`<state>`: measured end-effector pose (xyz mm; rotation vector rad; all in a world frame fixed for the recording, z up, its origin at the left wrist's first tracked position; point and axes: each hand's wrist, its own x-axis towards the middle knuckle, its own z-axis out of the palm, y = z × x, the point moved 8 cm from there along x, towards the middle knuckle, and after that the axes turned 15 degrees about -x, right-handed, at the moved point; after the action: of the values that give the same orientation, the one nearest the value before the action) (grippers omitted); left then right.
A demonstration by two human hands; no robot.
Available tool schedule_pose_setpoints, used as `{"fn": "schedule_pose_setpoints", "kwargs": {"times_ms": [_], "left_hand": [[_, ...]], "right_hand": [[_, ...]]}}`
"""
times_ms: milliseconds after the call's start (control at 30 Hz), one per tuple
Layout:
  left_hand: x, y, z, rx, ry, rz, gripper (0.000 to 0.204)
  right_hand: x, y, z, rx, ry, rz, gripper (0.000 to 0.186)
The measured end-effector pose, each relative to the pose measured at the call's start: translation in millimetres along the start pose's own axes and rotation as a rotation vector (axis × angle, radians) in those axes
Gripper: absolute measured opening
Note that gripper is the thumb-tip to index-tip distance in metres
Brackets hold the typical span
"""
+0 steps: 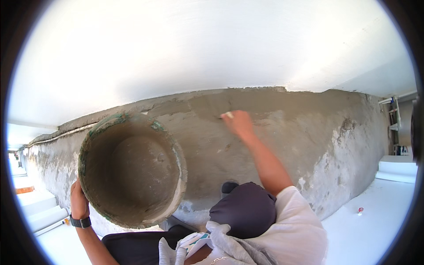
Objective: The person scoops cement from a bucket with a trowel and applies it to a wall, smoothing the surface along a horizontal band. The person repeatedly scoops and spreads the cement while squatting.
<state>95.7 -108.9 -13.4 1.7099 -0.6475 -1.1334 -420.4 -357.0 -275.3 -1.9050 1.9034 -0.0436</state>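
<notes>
right hand (pixel 238 122) raised against wall (pixel 282 128); left hand (pixel 78 201) grips bucket (pixel 132 170)

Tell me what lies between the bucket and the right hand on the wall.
In the head view, only bare grey plastered wall lies between the mortar-caked bucket, held by the left hand, and the right hand. Nothing else sits there.

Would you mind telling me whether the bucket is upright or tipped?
Tipped: the bucket, held by the left hand, turns its mouth toward the camera, showing a mortar-coated inside.
</notes>
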Motion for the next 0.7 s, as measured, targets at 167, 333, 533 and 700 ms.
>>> {"fn": "schedule_pose_setpoints", "kwargs": {"times_ms": [167,333,533,700], "left_hand": [[0,2,1,0.025,-0.042,0.044,0.041],[1,1,-4,0.043,-0.028,0.005,0.042],[2,-1,-3,-0.005,-0.019,0.024,0.043],[4,-2,-6,0.044,-0.055,0.027,0.041]], "right_hand": [[17,-38,16,0.033,0.050,-0.045,0.050],[20,50,-5,-0.111,-0.001,0.147,0.051],[-2,179,-58,-0.035,0.264,0.155,0.053],[1,284,-75,-0.068,0.266,0.325,0.057]]}}
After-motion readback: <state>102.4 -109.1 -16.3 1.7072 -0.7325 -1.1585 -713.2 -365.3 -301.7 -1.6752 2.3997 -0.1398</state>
